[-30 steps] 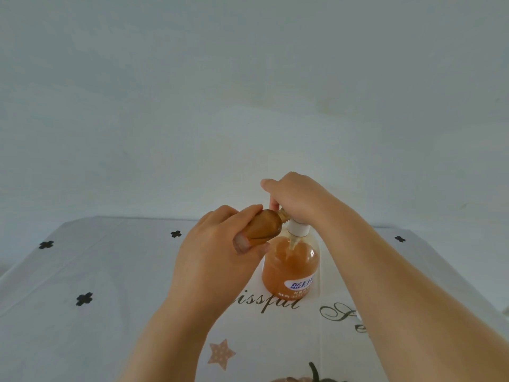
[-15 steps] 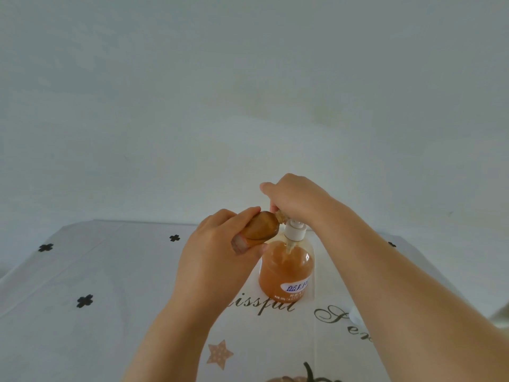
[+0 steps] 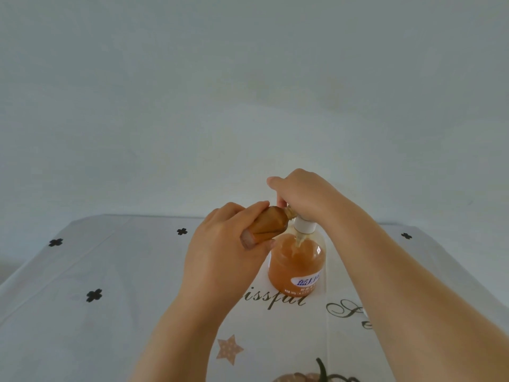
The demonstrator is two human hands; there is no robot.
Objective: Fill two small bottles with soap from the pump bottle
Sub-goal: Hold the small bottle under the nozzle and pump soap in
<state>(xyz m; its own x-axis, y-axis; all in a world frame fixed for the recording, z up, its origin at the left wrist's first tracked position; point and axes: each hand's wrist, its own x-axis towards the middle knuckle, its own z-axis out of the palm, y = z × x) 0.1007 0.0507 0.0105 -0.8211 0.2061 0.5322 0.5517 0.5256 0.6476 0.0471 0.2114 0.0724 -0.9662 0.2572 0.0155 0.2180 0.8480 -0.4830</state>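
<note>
One small bottle [image 3: 271,223], tilted, lies gripped in your left hand [image 3: 228,252], its neck under your right hand [image 3: 300,194], which curls over the head of the pump bottle [image 3: 296,266]. The small bottle is likely light and slippery, so hold its body firmly.

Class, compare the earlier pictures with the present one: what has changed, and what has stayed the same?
Nothing clearly moved, and nothing was taken up or let go; the whole view merely shifts slightly. The left hand still holds the small bottle tilted with its neck at the pump, and the right hand still covers the top of the pump bottle, upright on the tablecloth.
</note>
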